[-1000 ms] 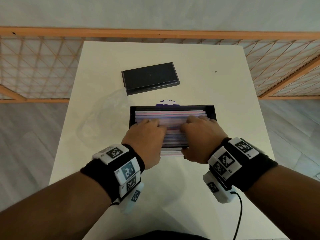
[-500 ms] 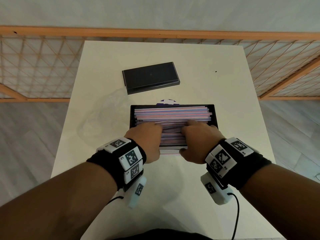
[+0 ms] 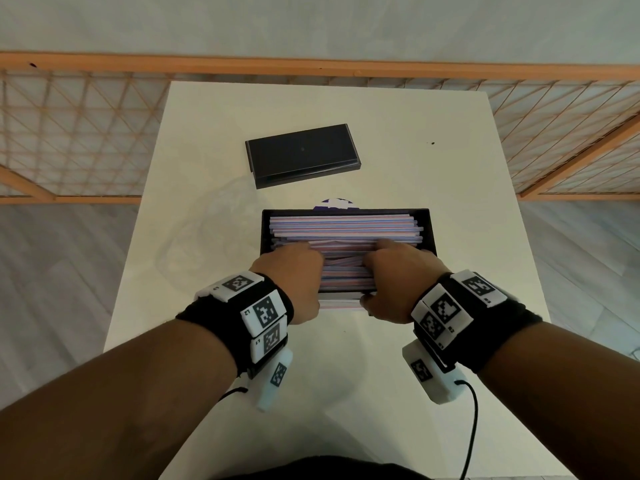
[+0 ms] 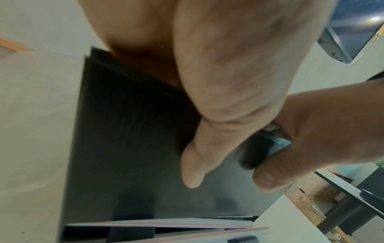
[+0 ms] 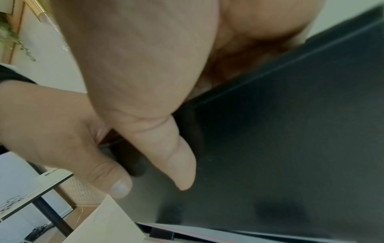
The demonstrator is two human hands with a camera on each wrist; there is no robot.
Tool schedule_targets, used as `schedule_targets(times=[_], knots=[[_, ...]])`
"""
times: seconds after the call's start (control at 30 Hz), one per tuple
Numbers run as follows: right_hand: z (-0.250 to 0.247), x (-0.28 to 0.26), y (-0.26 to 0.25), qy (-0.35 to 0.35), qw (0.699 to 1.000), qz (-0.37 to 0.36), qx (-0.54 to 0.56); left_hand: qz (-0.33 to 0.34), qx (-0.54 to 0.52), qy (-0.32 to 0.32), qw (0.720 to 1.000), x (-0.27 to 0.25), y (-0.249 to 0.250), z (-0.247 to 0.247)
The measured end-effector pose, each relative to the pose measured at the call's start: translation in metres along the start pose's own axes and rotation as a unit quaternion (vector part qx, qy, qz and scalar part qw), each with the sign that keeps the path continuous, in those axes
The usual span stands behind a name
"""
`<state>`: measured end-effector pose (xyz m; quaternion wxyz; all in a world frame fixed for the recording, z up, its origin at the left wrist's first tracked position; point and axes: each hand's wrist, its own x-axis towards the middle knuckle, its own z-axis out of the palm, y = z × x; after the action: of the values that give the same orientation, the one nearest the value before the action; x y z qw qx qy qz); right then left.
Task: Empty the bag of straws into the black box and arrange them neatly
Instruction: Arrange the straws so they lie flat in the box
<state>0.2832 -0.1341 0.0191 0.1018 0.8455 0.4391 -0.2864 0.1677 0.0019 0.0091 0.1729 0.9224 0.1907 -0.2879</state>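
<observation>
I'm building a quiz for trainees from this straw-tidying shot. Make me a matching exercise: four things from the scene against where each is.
Things:
1. straws
2. black lid
3. left hand
4. right hand

Places:
A. far side of the table, apart from the box
B. on the box's near right part
C. lying inside the black box
D. on the box's near left part

Pairs: 1-C, 2-A, 3-D, 4-B

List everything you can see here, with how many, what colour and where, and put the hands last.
black box: one, black, open, near middle of the table
straws: many, pink and blue striped, lying lengthwise in the box; a few stick out at its near edge
lid: one, black, on the table beyond the box
plastic bag: one, clear, left of the box
table: one, white
railing: orange lattice, behind the table
left hand: fingers on the straws, thumb on the box's near wall
right hand: likewise
</observation>
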Motion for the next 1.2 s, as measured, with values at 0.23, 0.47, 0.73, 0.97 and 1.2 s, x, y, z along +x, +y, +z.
schedule_targets(times=[0.23,0.47,0.73,0.97,1.2], knots=[[-0.001,-0.004,-0.001,-0.004,1.000,-0.011,-0.017,0.021,0.020,0.034,0.999,-0.008,0.005,0.002],[0.003,-0.005,-0.004,-0.008,1.000,-0.005,-0.012,0.008,0.068,-0.016,0.998,-0.010,0.009,0.003],[0.005,-0.001,-0.002,0.003,1.000,0.003,-0.006,-0.009,0.045,-0.013,0.999,-0.006,0.010,0.003],[0.001,-0.005,-0.004,0.028,1.000,0.010,-0.001,-0.004,-0.020,0.054,0.998,-0.009,0.003,-0.001],[-0.007,-0.007,-0.005,0.013,1.000,-0.006,-0.003,-0.001,0.017,0.039,0.999,-0.015,0.009,-0.007]])
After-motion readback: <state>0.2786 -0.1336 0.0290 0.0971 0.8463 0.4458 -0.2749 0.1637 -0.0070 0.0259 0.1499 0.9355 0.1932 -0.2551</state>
